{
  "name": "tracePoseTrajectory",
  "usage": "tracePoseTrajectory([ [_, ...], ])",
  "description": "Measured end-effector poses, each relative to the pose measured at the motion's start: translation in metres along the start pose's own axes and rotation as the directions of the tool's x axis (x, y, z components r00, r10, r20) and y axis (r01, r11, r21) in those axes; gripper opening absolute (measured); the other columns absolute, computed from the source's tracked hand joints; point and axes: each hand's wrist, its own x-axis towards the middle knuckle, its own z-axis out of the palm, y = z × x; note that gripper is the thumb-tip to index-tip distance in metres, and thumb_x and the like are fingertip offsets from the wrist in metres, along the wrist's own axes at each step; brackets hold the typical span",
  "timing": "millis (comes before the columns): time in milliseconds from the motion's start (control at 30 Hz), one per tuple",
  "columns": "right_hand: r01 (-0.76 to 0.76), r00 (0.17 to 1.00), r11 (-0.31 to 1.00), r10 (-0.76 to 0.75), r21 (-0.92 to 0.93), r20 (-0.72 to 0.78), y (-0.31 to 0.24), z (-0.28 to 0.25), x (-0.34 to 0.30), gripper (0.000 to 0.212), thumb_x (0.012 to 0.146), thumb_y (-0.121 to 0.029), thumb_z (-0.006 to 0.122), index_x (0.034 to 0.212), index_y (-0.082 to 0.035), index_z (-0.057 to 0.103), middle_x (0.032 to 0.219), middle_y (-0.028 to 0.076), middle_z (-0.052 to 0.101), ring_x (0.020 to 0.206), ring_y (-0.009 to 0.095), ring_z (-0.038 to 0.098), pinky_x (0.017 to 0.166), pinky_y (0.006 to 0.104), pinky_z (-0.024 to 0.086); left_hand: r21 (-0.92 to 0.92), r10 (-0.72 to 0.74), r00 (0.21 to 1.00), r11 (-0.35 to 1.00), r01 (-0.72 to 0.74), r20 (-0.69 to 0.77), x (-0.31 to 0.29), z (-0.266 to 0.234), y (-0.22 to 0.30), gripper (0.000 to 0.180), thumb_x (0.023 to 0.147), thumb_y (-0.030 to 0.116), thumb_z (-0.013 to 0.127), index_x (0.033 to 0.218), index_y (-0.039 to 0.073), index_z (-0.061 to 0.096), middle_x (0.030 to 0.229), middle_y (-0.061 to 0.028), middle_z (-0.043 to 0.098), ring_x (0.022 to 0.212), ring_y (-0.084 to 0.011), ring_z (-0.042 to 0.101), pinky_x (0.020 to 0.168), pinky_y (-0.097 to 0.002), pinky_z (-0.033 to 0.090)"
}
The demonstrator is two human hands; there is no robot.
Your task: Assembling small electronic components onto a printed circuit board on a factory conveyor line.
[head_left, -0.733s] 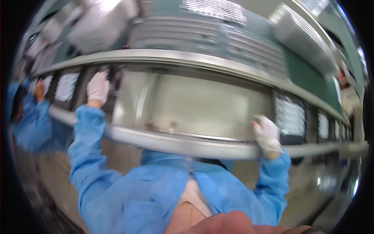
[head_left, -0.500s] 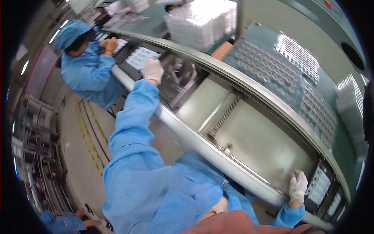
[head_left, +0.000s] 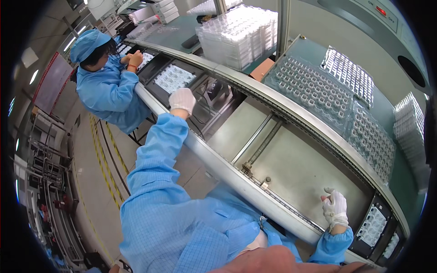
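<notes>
My left hand [head_left: 183, 101], in a white glove, is at the near edge of a black frame. That frame holds a whitish, cup-patterned tray [head_left: 174, 78]. Its fingers are curled, and whatever is in them, if anything, is hidden. Over the bare metal bed of the line is my right hand [head_left: 335, 208], gloved with a fingertip showing. Its fingers are bent but apart, and I see nothing held. Just right of it lies a second whitish tray [head_left: 372, 224] in a black frame.
A co-worker [head_left: 107, 75] in blue sits far left along the line. A rod [head_left: 252, 139] and a coil spring [head_left: 265, 142] cross the metal bed. Clear trays of small square parts [head_left: 314, 85] cover the green bench beyond. Stacked clear trays [head_left: 239, 38] stand behind.
My right hand has moved left, away from the right-hand tray. My left hand has come slightly right and down, off the tray it was over. The whole view has shifted a little.
</notes>
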Motion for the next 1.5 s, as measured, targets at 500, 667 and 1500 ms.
tracePoseTrajectory([
  [500,0.206,0.979,0.976,-0.204,-0.069,0.029,-0.034,-0.011,0.008,0.034,0.077,-0.004,0.062,0.11,-0.005,0.066,0.079,0.018,0.068,0.074,0.036,0.066,0.07,0.0452,0.052,-0.424,0.802,0.596,0.548,-0.722,0.022,-0.163,-0.093,0.11,0.015,0.079,0.009,0.056,0.09,0.002,0.064,0.083,-0.0181,0.066,0.072,-0.0351,0.066,0.065,-0.0437,0.055],
  [667,0.334,0.907,0.938,-0.348,-0.096,-0.237,-0.033,-0.012,0.024,0.035,0.079,-0.008,0.064,0.114,-0.011,0.063,0.08,0.01,0.066,0.08,0.033,0.061,0.075,0.044,0.048,-0.491,0.972,0.116,0.001,-0.871,-0.205,-0.196,-0.108,0.156,0.04,0.082,0.013,0.061,0.12,0.004,0.054,0.084,-0.0184,0.064,0.081,-0.0369,0.066,0.066,-0.0418,0.054],
  [1500,0.187,0.686,0.974,-0.223,-0.128,-0.693,0.003,-0.074,0.072,0.036,0.082,-0.007,0.067,0.118,-0.01,0.064,0.084,0.011,0.069,0.078,0.029,0.064,0.074,0.0395,0.052,-0.518,0.906,0.284,0.088,-0.851,-0.312,-0.006,-0.083,0.325,0.047,0.079,-0.004,0.057,0.124,0.01,0.06,0.085,-0.0112,0.068,0.086,-0.0303,0.066,0.079,-0.0405,0.054],
])
